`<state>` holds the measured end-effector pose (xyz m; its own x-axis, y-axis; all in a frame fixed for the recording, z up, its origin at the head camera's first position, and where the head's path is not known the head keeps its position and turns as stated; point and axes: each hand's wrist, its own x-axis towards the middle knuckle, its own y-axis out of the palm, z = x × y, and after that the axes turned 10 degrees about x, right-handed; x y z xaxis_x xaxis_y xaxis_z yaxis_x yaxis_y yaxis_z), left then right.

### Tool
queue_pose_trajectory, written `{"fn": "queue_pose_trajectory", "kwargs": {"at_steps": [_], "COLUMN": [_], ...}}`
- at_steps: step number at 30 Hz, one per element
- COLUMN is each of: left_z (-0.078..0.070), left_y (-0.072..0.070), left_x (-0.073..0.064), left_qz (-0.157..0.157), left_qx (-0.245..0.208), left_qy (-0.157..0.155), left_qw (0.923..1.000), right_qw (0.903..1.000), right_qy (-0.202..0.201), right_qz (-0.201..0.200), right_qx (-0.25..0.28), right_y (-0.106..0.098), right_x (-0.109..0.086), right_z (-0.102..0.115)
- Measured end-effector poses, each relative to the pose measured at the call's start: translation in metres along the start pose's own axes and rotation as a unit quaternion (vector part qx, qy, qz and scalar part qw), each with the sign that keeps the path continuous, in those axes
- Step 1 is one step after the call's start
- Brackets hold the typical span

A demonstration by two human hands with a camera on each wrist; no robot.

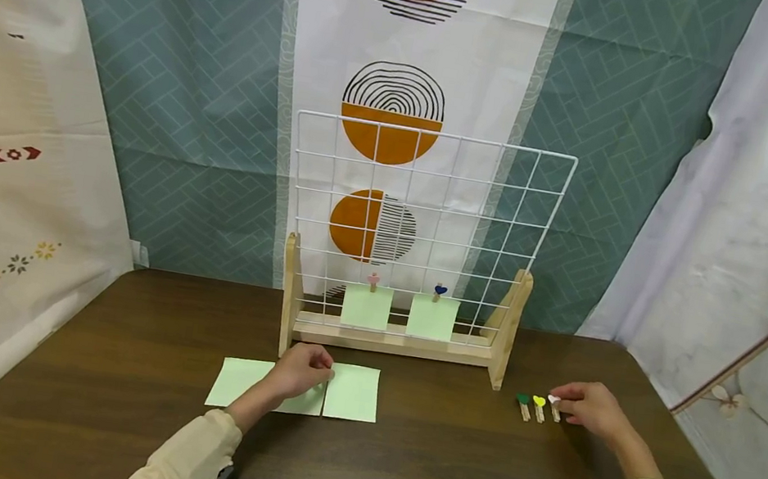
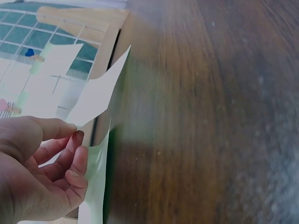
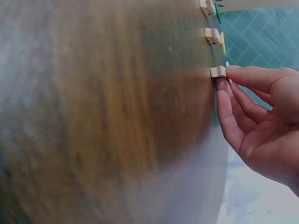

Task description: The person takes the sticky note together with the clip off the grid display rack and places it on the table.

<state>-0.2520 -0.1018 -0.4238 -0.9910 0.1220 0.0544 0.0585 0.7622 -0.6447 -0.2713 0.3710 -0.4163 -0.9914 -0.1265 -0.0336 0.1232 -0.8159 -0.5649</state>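
Observation:
My left hand (image 1: 299, 372) pinches the corner of a pale green paper note (image 1: 353, 396) between thumb and forefinger. In the left wrist view this note (image 2: 100, 91) is lifted at the pinched corner. Two more green notes (image 1: 239, 383) lie under and left of that hand, partly hidden by it. On the right, my right hand (image 1: 593, 409) pinches a small wooden clothespin (image 3: 216, 72) with a white top. Beside it lie a yellow-heart clothespin (image 1: 539, 410) and a green-topped clothespin (image 1: 523, 409).
A white wire grid (image 1: 431, 172) stands in a wooden base (image 1: 391, 343) at the back of the brown table (image 1: 440, 463). Two green notes hang on it, under a pink-heart clothespin (image 1: 374, 281) and a blue-heart clothespin (image 1: 439, 292). Patterned curtains surround the table.

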Motion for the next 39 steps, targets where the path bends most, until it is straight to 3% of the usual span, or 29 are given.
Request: {"fn": "queue_pose_trajectory", "kwargs": {"at_steps": [20,29,36,39], "left_z": [0.004,0.005,0.011,0.011], "left_y": [-0.004,-0.018,-0.035,-0.042], "left_x": [-0.001,-0.006,-0.014,-0.017], "left_qz": [-0.011,-0.023,-0.001,-0.001], "left_qx": [-0.004,0.011,0.048,0.055], "left_qy": [-0.001,0.004,0.049,0.073], "left_qw": [0.9999,0.9997,0.9976,0.9958], "right_qw": [0.9998,0.9991,0.9899,0.9849], "right_qy": [-0.017,-0.035,-0.078,-0.094], "right_qz": [0.001,-0.024,-0.082,-0.107], "right_qx": [0.012,0.007,-0.086,-0.098], "right_y": [-0.003,-0.004,0.002,0.008], "right_x": [-0.006,-0.008,-0.005,-0.006], "right_z": [0.002,0.003,0.019,0.032]}}
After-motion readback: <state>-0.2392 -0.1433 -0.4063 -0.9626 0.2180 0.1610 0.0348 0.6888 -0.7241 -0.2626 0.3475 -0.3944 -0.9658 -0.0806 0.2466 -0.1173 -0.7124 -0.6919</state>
